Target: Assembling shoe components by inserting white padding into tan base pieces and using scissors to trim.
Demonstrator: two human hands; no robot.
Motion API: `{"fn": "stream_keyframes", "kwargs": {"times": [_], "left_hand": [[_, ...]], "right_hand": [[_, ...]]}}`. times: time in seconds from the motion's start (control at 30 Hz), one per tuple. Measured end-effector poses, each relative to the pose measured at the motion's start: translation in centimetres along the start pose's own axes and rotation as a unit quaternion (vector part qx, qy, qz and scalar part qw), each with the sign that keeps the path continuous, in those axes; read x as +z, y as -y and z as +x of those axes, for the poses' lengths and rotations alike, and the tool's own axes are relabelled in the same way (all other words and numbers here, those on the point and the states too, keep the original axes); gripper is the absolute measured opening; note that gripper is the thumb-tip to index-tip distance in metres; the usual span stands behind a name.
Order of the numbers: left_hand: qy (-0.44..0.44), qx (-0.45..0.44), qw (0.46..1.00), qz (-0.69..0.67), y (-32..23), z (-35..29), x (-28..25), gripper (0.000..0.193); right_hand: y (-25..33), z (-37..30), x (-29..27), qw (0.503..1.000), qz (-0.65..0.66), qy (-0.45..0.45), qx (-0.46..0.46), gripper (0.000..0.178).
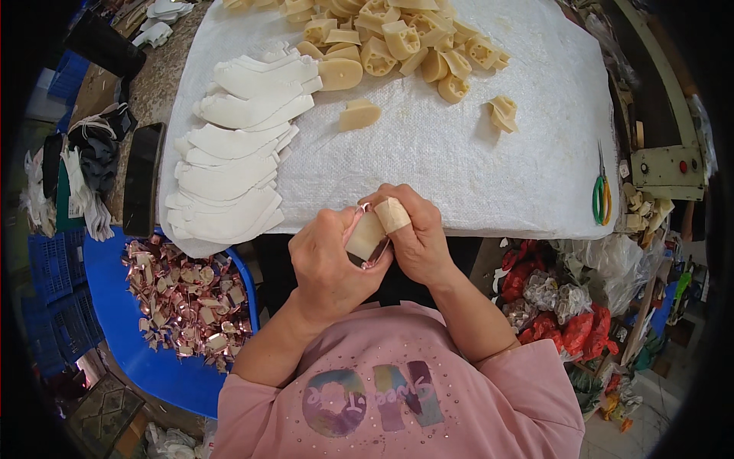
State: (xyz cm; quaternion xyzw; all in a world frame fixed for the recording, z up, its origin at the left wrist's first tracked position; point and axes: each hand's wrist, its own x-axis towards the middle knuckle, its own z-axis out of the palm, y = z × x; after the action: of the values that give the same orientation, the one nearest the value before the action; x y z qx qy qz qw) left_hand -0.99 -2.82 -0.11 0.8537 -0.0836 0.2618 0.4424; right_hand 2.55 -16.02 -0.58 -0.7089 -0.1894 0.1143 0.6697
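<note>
In front of my chest, at the table's near edge, both hands hold a small shoe heel block (367, 237) covered in shiny pink metallic material. A pale flat face of it shows between my hands. My left hand (329, 252) wraps around its left side with the fingers curled. My right hand (417, 237) grips the right side, and its thumb wears a cream tape wrap (393, 216). On the white-covered table (459, 168) a loose cream heel block (359, 115) lies nearest, with another (503, 114) farther right. The block's underside is hidden.
Cream heel blocks (401, 38) are piled at the far side. White cut pieces (229, 161) overlap at left, beside a dark phone (144, 180). A blue basin (168, 382) holds many pink metallic heels (191, 306). Scissors (602, 191) lie at right; bags (566, 306) sit below.
</note>
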Motion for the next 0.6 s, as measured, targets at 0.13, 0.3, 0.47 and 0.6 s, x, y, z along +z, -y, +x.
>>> {"fn": "stream_keyframes", "kwargs": {"times": [0.13,0.3,0.47,0.6], "left_hand": [[-0.028,-0.018,0.999,0.000,0.2,-0.2,-0.1,0.043],[-0.068,0.007,0.998,0.017,-0.2,-0.4,-0.1,0.038],[-0.075,0.044,0.994,0.067,1.3,-0.8,-0.9,0.031],[-0.066,0.020,0.995,0.074,2.5,-1.0,-3.1,0.038]], "right_hand": [[-1.1,-0.3,0.3,0.947,0.301,0.004,0.112,0.022],[-0.7,-0.9,1.9,0.907,0.408,-0.006,0.100,0.022],[0.9,-0.6,3.0,0.993,-0.099,-0.059,-0.009,0.022],[0.6,1.3,2.9,0.995,-0.099,-0.006,-0.028,0.023]]}}
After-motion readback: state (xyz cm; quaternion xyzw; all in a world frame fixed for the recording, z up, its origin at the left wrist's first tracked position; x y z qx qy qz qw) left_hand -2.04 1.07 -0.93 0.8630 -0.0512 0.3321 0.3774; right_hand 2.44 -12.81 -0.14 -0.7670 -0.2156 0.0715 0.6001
